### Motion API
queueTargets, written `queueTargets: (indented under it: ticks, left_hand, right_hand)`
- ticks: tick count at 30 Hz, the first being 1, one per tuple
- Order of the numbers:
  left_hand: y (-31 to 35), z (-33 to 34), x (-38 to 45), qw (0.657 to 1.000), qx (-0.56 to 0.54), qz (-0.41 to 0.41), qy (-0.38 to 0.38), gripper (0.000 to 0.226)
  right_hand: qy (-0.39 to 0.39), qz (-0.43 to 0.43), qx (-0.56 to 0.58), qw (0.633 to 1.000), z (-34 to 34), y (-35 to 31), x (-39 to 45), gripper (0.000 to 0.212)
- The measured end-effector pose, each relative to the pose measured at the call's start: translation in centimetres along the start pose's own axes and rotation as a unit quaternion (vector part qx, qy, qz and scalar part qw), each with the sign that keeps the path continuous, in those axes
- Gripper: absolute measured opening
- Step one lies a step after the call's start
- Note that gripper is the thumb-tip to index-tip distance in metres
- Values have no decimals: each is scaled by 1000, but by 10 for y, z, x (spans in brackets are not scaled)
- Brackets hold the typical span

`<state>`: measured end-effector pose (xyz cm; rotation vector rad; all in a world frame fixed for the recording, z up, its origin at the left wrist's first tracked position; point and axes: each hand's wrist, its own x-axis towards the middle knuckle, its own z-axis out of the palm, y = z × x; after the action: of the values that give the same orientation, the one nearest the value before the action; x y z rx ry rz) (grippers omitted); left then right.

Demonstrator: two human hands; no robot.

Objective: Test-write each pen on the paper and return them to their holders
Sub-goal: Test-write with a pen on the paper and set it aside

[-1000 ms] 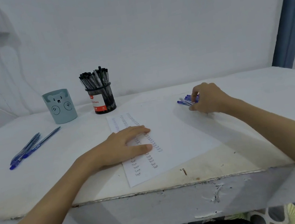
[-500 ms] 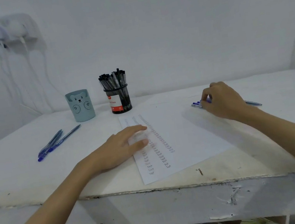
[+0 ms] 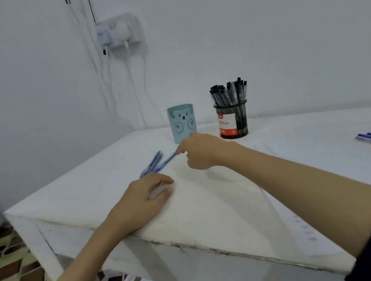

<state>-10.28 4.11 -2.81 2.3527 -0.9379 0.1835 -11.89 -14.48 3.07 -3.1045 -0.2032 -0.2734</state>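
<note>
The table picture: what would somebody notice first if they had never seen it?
Probably the right hand reaching across to pinch the end of a blue pen lying at the table's left. Just behind it stand a light-blue bear cup and a black mesh holder crammed with black pens.

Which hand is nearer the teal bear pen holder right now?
Right. The right hand sits just in front of the teal bear pen holder, fingertips at the end of a blue pen. The left hand rests on the table, nearer the front edge.
</note>
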Motion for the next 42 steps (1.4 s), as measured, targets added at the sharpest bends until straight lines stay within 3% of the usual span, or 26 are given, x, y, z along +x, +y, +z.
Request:
queueTargets:
  ticks: [5, 10, 14, 20, 23, 27, 30, 33, 35, 39, 42]
  left_hand:
    - [-7, 2, 3, 1000, -12, 2, 9, 22]
    - [-12, 1, 6, 999, -6, 26, 18, 20]
    - [-13, 1, 6, 999, 0, 32, 14, 21]
    - [-10, 1, 4, 1000, -5, 21, 14, 23]
    - [-10, -1, 2, 1000, -12, 16, 7, 23]
    - [-8, -3, 0, 1000, -8, 14, -6, 20]
    - [0, -4, -1, 999, 13, 33, 2, 16]
    - [19, 1, -1, 998, -4, 60, 16, 14]
    - [40, 8, 1, 997, -20, 75, 6, 13]
    - [88, 30, 11, 991, -4, 121, -49, 15]
    - [121, 50, 18, 986, -15, 137, -99, 21]
  right_hand:
    - [6, -27, -53, 998, 18, -18, 37, 47]
    - [35, -60, -99, 993, 23, -23, 45, 24]
    - [19, -60, -106, 992, 19, -23, 39, 34]
    - [13, -72, -148, 986, 13, -16, 33, 28]
    - [36, -21, -78, 996, 0, 0, 22, 16]
    - [74, 54, 143, 985, -34, 31, -7, 13]
    - [106, 98, 330, 933, -59, 49, -43, 12]
    - [102, 141, 450, 876, -70, 71, -81, 55]
    - [115, 159, 508, 839, -69, 83, -105, 64]
    - [167, 201, 666, 699, -66, 94, -143, 58]
    - [209, 224, 726, 616, -65, 98, -167, 55]
